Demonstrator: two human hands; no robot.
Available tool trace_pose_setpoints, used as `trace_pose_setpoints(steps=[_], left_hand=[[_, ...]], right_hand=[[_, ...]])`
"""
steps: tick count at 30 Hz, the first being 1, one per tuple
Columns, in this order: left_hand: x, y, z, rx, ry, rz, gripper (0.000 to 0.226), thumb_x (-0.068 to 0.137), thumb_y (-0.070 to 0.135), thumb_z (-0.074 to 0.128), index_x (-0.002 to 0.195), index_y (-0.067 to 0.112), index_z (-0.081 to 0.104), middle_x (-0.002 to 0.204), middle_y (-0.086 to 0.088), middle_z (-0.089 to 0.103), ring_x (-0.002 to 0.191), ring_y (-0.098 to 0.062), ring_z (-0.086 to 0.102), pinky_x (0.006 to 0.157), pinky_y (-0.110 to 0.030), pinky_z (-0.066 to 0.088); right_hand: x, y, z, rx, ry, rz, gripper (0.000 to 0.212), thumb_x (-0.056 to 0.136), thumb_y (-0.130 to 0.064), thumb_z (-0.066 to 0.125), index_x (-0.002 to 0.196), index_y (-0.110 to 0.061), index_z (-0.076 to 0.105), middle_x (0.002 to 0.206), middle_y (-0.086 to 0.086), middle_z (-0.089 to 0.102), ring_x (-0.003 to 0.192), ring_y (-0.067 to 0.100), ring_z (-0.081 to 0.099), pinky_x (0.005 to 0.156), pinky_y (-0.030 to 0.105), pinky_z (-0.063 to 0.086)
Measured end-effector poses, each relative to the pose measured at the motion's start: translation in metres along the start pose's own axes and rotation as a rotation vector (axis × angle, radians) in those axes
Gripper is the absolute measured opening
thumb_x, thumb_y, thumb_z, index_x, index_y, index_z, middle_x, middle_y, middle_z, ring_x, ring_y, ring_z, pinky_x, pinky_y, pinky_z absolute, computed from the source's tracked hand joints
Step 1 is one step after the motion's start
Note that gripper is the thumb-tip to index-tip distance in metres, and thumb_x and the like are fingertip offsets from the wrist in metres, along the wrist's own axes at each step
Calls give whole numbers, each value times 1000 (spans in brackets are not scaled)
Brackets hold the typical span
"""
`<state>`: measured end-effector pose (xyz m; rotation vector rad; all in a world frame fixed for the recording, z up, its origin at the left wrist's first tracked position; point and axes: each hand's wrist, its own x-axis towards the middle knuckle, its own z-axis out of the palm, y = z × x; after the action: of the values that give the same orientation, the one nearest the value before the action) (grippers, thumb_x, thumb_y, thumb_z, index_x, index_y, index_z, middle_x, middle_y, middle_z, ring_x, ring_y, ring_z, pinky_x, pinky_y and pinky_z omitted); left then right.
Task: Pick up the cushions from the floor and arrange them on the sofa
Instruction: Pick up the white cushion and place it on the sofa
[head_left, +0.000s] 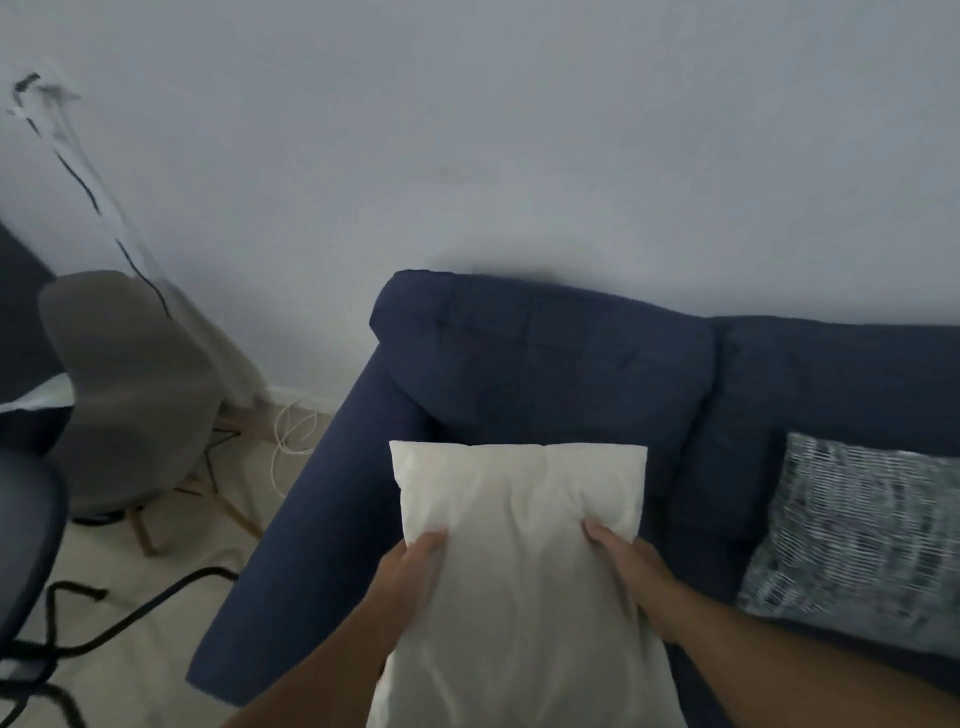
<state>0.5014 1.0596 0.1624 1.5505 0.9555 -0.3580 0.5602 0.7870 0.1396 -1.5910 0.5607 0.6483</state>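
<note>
A plain cream cushion (519, 519) is held up over the left end of the dark blue sofa (571, 358), its top edge near the base of the backrest. My left hand (410, 574) grips its left side and my right hand (626, 566) grips its right side, thumbs pressed into the front face. A grey and white patterned cushion (852, 540) lies on the sofa seat at the right, leaning toward the backrest. The cream cushion hides the seat below it.
The sofa's left armrest (306, 530) runs toward me. A grey chair (135, 395) with wooden legs stands by the wall at left. Black cables (130, 618) and a white cord (291, 436) lie on the pale floor. A dark office chair (26, 519) shows at the left edge.
</note>
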Motion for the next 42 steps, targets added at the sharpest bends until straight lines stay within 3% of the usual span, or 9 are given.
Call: trace_pose_setpoints(steps=[4,10,16,18,25,30,37,40,42], left_hand=[[21,17,27,31,-48,-4,44,96,41,68,129,12,67,114,-9,72,99,-30,68,93,-44,52],[57,39,54,69,-133,-15,53,94,44,70,134,10,67,123,-12,72,107,-35,69,99,-50,55],[103,60,51,52,-220,-16,43,96,43,69,126,12,69,119,-10,74,106,-32,70,104,-53,55],[118,65,48,54,-234,6,38,98,41,67,125,15,69,119,-8,74,104,-29,70,101,-50,56],[171,84,57,67,-284,68,34,100,35,64,132,26,61,121,2,69,103,-20,66,84,-43,56],[198,93,71,84,-331,79,10,103,31,58,111,36,61,112,9,68,96,-14,65,68,-36,50],[250,101,80,157,-365,123,23,98,34,59,121,36,63,125,5,69,112,-20,65,87,-48,54],[269,106,85,219,-326,145,30,95,44,61,124,38,63,133,7,66,122,-22,61,105,-58,47],[280,105,88,234,-276,174,43,95,52,59,134,34,61,137,7,64,125,-22,59,107,-55,45]], right_hand=[[10,1,-23,79,68,-20,39,93,-44,77,125,-23,66,107,-4,73,98,19,69,72,31,52],[34,8,-36,147,210,-102,69,88,-35,84,148,-25,53,131,-5,69,115,22,69,105,45,54],[66,3,-27,141,241,-177,73,87,-28,87,147,-29,46,130,-7,67,111,13,67,88,33,55],[81,0,-21,116,255,-215,73,87,-27,87,148,-28,47,131,-7,67,111,12,67,85,29,55],[135,2,-8,34,345,-295,77,83,-33,89,146,-31,46,135,-10,64,122,12,65,110,44,52],[168,3,-3,-21,435,-307,82,85,-33,88,151,-29,39,137,-12,58,125,13,58,115,39,45],[208,9,-5,-64,458,-361,81,92,-28,81,158,-25,35,139,-14,55,126,9,55,111,28,40],[226,13,-5,-60,416,-336,84,90,-27,83,159,-22,34,139,-11,57,125,9,56,114,31,42],[234,16,-4,-60,400,-321,88,88,-31,85,159,-20,33,145,-8,56,130,11,55,118,34,41]])
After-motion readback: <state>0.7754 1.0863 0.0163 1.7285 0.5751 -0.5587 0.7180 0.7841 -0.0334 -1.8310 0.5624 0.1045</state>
